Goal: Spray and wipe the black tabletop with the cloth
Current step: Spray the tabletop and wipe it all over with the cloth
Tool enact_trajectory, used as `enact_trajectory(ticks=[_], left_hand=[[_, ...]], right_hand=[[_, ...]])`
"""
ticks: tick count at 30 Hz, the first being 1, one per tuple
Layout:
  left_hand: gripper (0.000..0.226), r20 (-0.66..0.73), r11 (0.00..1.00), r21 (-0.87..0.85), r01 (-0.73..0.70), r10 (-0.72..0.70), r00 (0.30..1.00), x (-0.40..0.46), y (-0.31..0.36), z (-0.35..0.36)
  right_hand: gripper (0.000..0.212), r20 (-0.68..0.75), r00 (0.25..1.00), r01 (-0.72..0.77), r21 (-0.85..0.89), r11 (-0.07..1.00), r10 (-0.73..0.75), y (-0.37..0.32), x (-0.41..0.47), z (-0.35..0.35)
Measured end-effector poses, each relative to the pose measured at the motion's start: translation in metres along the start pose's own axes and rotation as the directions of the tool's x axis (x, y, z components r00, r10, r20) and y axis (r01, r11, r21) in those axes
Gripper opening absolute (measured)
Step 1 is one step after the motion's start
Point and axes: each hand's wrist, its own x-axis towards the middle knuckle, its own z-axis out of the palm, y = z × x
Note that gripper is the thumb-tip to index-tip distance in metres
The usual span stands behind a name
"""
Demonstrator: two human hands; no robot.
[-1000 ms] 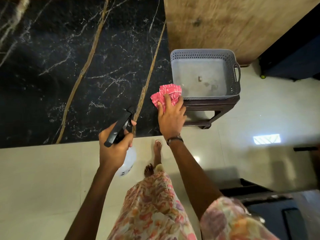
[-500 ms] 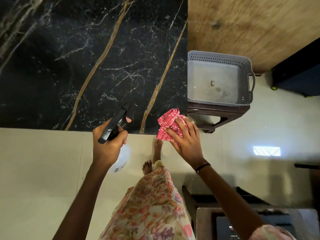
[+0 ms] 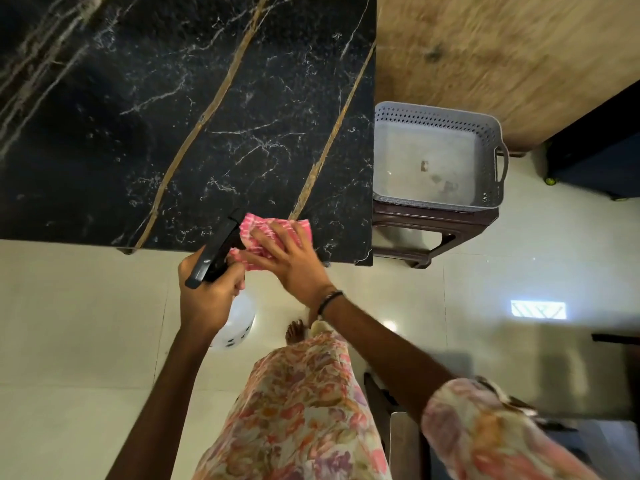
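The pink checked cloth (image 3: 268, 237) lies on the black marble worktop (image 3: 173, 116) at its near edge, just below the centre of the frame. The right hand (image 3: 294, 263) presses flat on it, fingers spread, so the grip is open with the palm and fingers bearing down on the fabric and not curled round it.

Just left of the cloth, the left hand (image 3: 207, 292) has a closed grip on the spray bottle (image 3: 235, 320). Its black trigger head rises above the knuckles and overlaps the cloth's left edge in the view. The white bottle body hangs below the hand, over the floor (image 3: 69, 341).

The worktop fills the upper left of the frame, black with white veins and tan diagonal streaks.

To its right, in the upper right of the frame, a grey perforated basket (image 3: 491, 150) with a side handle sits on a dark brown stool (image 3: 433, 226). The basket holds only a few small scraps on its bottom, too small to identify.

A wooden panel (image 3: 502, 57) stands behind the basket. The floor is pale glossy tile. The person's floral garment (image 3: 294, 410) and a bare foot (image 3: 294, 332) show at the lower centre.
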Motion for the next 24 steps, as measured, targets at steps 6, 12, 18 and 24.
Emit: enact_trajectory(ticks=[6,12,18,24], left_hand=[[0.02,-0.001,0.999,0.037,-0.018,0.018,1.0,-0.006,-0.001,-0.015],[0.023,-0.039,0.999,0.018,-0.032,0.032,0.999,-0.004,-0.003,-0.042],[0.021,-0.149,0.994,-0.038,0.107,-0.111,0.983,0.007,-0.013,-0.073],[0.025,-0.269,0.982,-0.098,0.161,-0.182,0.946,0.02,-0.024,-0.105]], right_hand=[[0.085,0.077,0.995,0.069,0.008,0.998,-0.07,0.025,-0.023,-0.006],[0.088,0.114,0.992,0.061,-0.081,0.995,-0.052,0.08,-0.072,-0.006],[0.086,0.081,0.987,0.135,0.01,0.991,-0.135,0.039,-0.018,-0.005],[0.089,0.052,0.978,0.2,0.054,0.978,-0.202,-0.031,0.062,-0.01]])
